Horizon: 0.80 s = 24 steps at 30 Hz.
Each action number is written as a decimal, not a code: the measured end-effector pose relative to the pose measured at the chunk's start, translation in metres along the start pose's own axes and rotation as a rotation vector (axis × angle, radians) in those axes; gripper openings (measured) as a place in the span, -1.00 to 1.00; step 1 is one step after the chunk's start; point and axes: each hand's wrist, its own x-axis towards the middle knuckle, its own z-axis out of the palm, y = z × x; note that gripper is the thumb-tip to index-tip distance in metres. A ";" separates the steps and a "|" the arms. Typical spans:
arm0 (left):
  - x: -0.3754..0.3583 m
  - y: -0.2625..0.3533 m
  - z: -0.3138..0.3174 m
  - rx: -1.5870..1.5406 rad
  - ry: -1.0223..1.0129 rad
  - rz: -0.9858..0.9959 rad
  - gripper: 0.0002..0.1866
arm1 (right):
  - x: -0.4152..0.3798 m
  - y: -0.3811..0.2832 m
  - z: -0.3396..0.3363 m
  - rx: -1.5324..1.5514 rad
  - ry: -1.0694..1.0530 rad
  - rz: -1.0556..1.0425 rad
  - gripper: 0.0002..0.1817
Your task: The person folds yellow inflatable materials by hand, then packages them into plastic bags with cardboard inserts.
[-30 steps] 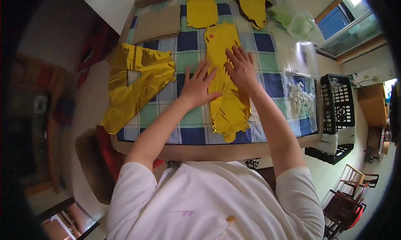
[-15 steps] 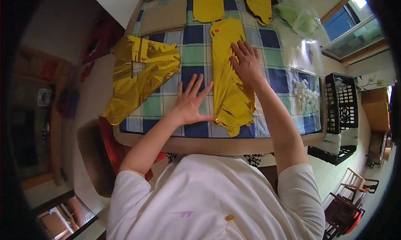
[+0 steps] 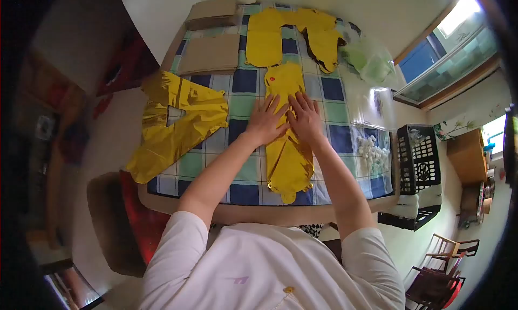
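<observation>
A long gold foil balloon (image 3: 288,162), deflated and flat, lies lengthwise on the checked tablecloth in front of me, with a small red spot near its far end. My left hand (image 3: 265,121) rests on its left side, fingers spread. Flat on its right side lies my right hand (image 3: 305,118), fingers stretched out. The two hands are close together across its middle. To the left, a gold foil balloon shaped like a letter A (image 3: 186,116) hangs partly over the table edge. Farther back lie another flat gold balloon (image 3: 264,40) and a curved one (image 3: 322,43).
Brown cardboard pieces (image 3: 209,54) lie at the back left. Clear plastic packaging (image 3: 372,59) covers the back right, with a cluster of small white pieces (image 3: 372,152) nearer me. A black plastic crate (image 3: 418,159) stands beyond the table's right edge.
My left hand has moved from the tablecloth onto the balloon's left side. My right hand has shifted toward the balloon's middle. The camera view has tilted up, showing more of the table's far end.
</observation>
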 end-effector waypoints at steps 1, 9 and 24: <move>-0.002 -0.002 -0.001 0.019 -0.034 -0.006 -0.34 | 0.003 0.001 0.000 -0.006 0.005 -0.009 -0.47; -0.002 -0.005 -0.003 0.056 -0.023 -0.007 -0.35 | -0.041 -0.040 -0.051 0.247 0.038 -0.214 -0.62; -0.002 -0.007 0.012 0.011 0.046 -0.001 -0.35 | -0.166 -0.095 -0.103 0.456 -0.291 -0.259 -0.66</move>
